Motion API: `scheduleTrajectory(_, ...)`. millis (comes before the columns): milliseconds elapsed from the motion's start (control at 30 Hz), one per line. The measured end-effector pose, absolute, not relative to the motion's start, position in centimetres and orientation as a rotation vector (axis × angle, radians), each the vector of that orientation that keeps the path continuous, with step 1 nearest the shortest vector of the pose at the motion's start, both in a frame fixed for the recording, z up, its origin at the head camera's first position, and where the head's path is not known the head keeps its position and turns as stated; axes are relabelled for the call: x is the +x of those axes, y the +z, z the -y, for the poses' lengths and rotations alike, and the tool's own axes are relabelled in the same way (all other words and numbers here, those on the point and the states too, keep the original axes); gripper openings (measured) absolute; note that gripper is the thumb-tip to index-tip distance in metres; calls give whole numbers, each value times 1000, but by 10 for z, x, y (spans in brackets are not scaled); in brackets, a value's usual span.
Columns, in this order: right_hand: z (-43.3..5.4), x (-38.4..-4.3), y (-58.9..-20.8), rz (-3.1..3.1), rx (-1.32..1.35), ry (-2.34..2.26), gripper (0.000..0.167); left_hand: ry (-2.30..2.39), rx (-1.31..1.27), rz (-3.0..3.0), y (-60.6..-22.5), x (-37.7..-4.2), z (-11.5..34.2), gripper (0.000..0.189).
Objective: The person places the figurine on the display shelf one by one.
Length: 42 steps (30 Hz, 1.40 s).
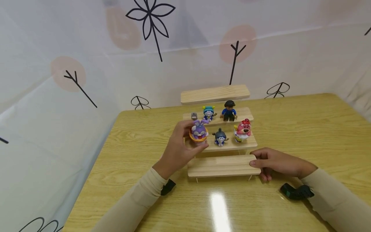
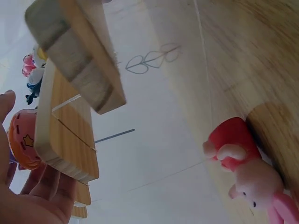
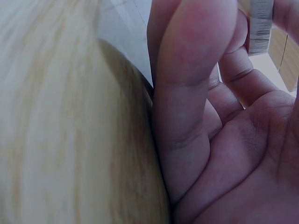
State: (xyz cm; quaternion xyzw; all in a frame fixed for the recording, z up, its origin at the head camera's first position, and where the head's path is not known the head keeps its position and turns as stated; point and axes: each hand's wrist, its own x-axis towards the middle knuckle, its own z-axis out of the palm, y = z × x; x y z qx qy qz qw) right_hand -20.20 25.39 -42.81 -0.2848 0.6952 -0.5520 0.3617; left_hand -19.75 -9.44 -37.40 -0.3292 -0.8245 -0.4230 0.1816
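My left hand (image 1: 176,148) pinches a purple rabbit figurine (image 1: 199,130) with an orange-rimmed base between thumb and fingers. The figurine is upright at the left end of the second wooden step (image 1: 232,146) from the front. The left wrist view shows its pink base (image 2: 25,137) with a star, beside the step's end. My right hand (image 1: 276,162) grips the right end of the lowest step (image 1: 220,166), thumb on top. A dark-capped figurine (image 1: 220,138) and a pink bear figurine (image 1: 243,131) stand to the right of the rabbit.
Behind them, the third step carries a small grey figurine (image 1: 194,116), a blue-capped figurine (image 1: 208,113) and a dark-capped toy man (image 1: 229,111). The top step (image 1: 215,94) is at the back, before a patterned cloth (image 1: 188,71). A red-dressed pig figurine (image 2: 238,154) lies on the table.
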Motion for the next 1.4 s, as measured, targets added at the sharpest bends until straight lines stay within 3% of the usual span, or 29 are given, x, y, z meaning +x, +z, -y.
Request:
scheduleTrajectory(233,-254,-202,-429,-1800,-740,-1417,25,-1271,-893,2306,-369,-196,99,68)
scheduleTrajectory(667,-255,-202,-428,-1809,-711,-1407,26,-1222,-836,2193,-367,-200,119,39)
scheduleTrajectory(1400,-255,-202,-430,-1773,-721,-1431,25,-1165,-698,2354,-383,-203,159,22)
